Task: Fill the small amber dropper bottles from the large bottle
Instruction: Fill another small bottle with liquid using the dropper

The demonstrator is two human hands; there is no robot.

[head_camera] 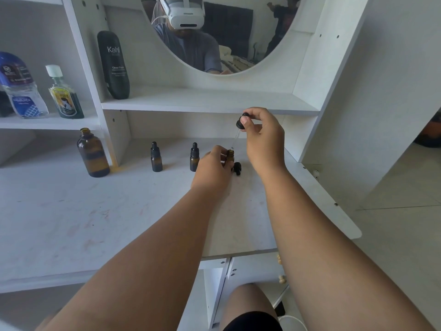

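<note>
The large amber bottle [93,154] stands uncapped at the left of the white desk [95,211]. Two small amber dropper bottles [156,157] [194,157] with black caps stand in the middle. My left hand [212,167] grips a third small bottle [230,156], open at the top. My right hand [261,132] pinches the black bulb of a dropper [239,130]; its glass tip points down just above that bottle's mouth. A black cap [237,168] lies beside the held bottle.
A shelf edge [210,108] runs right behind my right hand. A black tube [114,65] stands on it under an oval mirror [214,32]. Further bottles [65,94] sit on the left shelf. The desk's right edge [334,206] drops to the floor.
</note>
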